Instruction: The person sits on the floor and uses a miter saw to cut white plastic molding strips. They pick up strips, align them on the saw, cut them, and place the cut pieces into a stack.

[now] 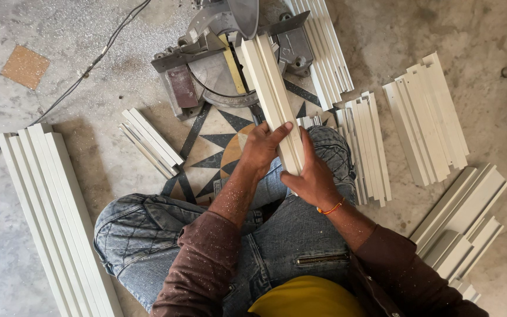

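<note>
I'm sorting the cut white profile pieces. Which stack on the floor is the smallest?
The small stack of short white profile strips, lying left of the saw base. It holds only a few short pieces; the other stacks are longer or hold more.

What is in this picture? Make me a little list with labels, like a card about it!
Place: grey concrete floor with a star-pattern tile
Person: sitting, in jeans and brown sleeves
Left hand: grips the white strips
Right hand: grips the same strips lower down
Held thing: bundle of white strips
In front: mitre saw
Around: piles of white strips, a big one at left
</note>
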